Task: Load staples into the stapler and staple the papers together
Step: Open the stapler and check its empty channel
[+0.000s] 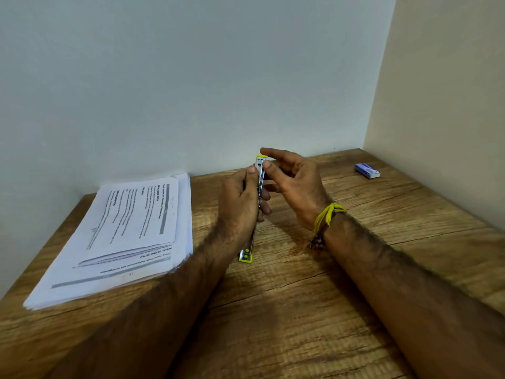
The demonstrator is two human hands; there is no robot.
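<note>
A yellow and metal stapler (259,170) is held above the wooden table (300,296), seen edge-on, its far end up and its near end (245,255) low. My left hand (240,203) is wrapped around its middle. My right hand (289,176) pinches the upper end between thumb and forefinger; the other fingers are spread. A stack of printed papers (123,236) lies on the table to the left. A small blue and white staple box (367,170) rests at the back right. Whether staples are inside the stapler is hidden.
Walls close the table in at the back and on the right (437,105). A yellow thread band (328,214) circles my right wrist. Both forearms reach in from the near edge.
</note>
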